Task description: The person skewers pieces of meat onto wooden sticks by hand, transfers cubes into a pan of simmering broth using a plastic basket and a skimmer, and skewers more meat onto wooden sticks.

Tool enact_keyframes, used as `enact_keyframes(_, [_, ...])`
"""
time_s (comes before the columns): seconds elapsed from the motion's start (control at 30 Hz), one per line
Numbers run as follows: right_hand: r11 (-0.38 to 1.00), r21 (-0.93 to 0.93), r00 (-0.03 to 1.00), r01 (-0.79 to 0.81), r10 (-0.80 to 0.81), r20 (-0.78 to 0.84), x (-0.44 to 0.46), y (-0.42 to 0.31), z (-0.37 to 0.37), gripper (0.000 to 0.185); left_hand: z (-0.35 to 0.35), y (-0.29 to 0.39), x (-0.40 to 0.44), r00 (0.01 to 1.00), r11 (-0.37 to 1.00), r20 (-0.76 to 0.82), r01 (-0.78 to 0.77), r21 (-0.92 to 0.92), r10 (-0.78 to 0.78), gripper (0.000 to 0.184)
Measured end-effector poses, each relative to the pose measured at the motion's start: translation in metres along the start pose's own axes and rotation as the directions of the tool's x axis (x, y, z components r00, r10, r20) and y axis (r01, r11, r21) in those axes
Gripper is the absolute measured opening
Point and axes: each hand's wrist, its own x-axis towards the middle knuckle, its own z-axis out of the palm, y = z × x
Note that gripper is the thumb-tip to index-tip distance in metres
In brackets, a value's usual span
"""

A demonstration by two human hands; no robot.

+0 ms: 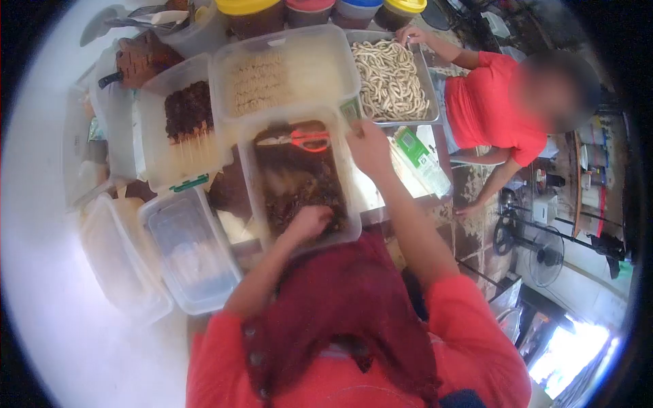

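Observation:
A clear plastic container [347, 163] holds dark, wet food pieces. Red-handled scissors [309, 139] lie at its far end. My left hand [311, 222] is inside its near part, fingers curled on the dark food; what they grip is too small to name. By the container's far right corner is my right hand [369, 147], its fingers pressed together, contents hidden. Beyond, a wide clear container [323, 75] has rows of thin sticks [258, 81] at its left. Skewered dark pieces [189, 112] rest in a container [153, 126] on the left.
A metal tray [435, 102] of pale, twisted strips [391, 78] stands at back right, with a co-worker's hand [410, 35] at its rim. Green-and-white packaging [415, 153] lies right. Empty clear containers [190, 255] are at near left; lidded tubs [309, 10] line the back.

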Motion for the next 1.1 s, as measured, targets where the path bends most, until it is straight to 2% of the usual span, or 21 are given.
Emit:
enact_keyframes(0.03, [0.99,0.128,0.998,-0.051,0.047,0.037,-0.018,0.004,-0.015,0.033,0.009,-0.002,0.008,0.993,0.99,0.086,-0.067,-0.122,0.078,0.025])
enact_keyframes(0.07, [0.888,0.274,0.928,-0.368,0.336,0.159,-0.034,-0.013,-0.039,0.033,0.015,-0.003,0.014,0.985,0.994,0.138,-0.095,-0.06,0.102,0.027])
enact_keyframes(0.1, [0.669,0.366,0.763,-0.647,0.565,0.314,-0.053,-0.028,-0.063,0.033,0.022,-0.003,0.02,0.973,0.992,0.194,-0.128,0.001,0.125,0.031])
enact_keyframes(0.13, [0.568,0.482,0.74,-0.667,0.58,0.339,-0.076,-0.011,-0.069,0.03,0.026,-0.002,0.025,0.957,0.984,0.25,-0.165,0.061,0.145,0.037])
enact_keyframes(0.17, [0.454,0.587,0.72,-0.67,0.588,0.367,-0.098,0.006,-0.073,0.026,0.029,0.002,0.026,0.963,0.988,0.244,-0.138,0.074,0.117,0.036])
enact_keyframes(0.23, [0.507,0.456,0.68,-0.731,0.595,0.429,-0.135,-0.002,-0.091,0.025,0.028,0.008,0.027,0.953,0.991,0.286,-0.123,0.047,0.104,0.036])
enact_keyframes(0.33, [0.602,0.424,0.73,-0.677,0.477,0.489,-0.206,0.036,-0.062,0.025,0.021,0.019,0.023,0.944,0.997,0.328,-0.063,0.041,0.046,0.029])
enact_keyframes(0.37, [0.576,0.455,0.729,-0.68,0.463,0.504,-0.211,0.038,-0.06,0.025,0.018,0.022,0.021,0.94,0.998,0.34,-0.038,0.047,0.019,0.027])
enact_keyframes(0.43, [0.52,0.515,0.73,-0.682,0.432,0.53,-0.22,0.042,-0.058,0.025,0.007,0.029,0.012,0.945,0.998,0.322,-0.048,-0.051,0.062,0.027])
enact_keyframes(0.47, [0.559,0.482,0.737,-0.675,0.469,0.486,-0.22,0.048,-0.056,0.025,0.002,0.03,0.008,0.946,0.994,0.312,-0.055,-0.098,0.083,0.028])
enact_keyframes(0.53, [0.626,0.408,0.747,-0.664,0.539,0.39,-0.211,0.053,-0.052,0.026,0.007,0.01,0.011,0.915,0.996,0.404,-0.021,0.087,-0.016,0.026])
enact_keyframes(0.57, [0.757,0.361,0.838,-0.545,0.486,0.247,-0.207,0.046,-0.052,0.024,0.012,-0.003,0.013,0.897,0.984,0.436,-0.01,0.178,-0.069,0.025])
enact_keyframes(0.67, [0.778,0.326,0.84,-0.537,0.459,0.289,-0.188,0.012,-0.07,0.024,0.011,-0.017,0.004,0.915,0.97,0.395,-0.012,0.241,-0.087,0.023])
enact_keyframes(0.77, [0.846,0.361,0.92,-0.393,0.357,0.164,-0.191,0.022,-0.059,0.024,0.019,-0.034,0.004,0.904,0.974,0.426,-0.07,0.217,-0.03,0.023])
enact_keyframes(0.87, [0.884,0.236,0.915,-0.403,0.398,0.068,-0.191,0.021,-0.059,0.024,0.013,-0.026,0.0,0.913,0.981,0.394,-0.164,0.105,0.11,0.023])
enact_keyframes(0.97, [0.861,0.298,0.911,-0.412,0.384,0.15,-0.191,0.024,-0.065,0.023,0.017,-0.026,0.01,0.899,0.987,0.429,-0.137,0.088,0.086,0.026])
enact_keyframes(1.07, [0.873,0.306,0.925,-0.38,0.353,0.141,-0.194,0.036,-0.059,0.024,0.023,-0.028,0.014,0.912,0.98,0.408,-0.122,0.158,0.048,0.026])
enact_keyframes(1.1, [0.865,0.315,0.921,-0.39,0.357,0.157,-0.192,0.036,-0.058,0.023,0.019,-0.021,0.016,0.904,0.981,0.427,-0.052,0.185,-0.033,0.025])
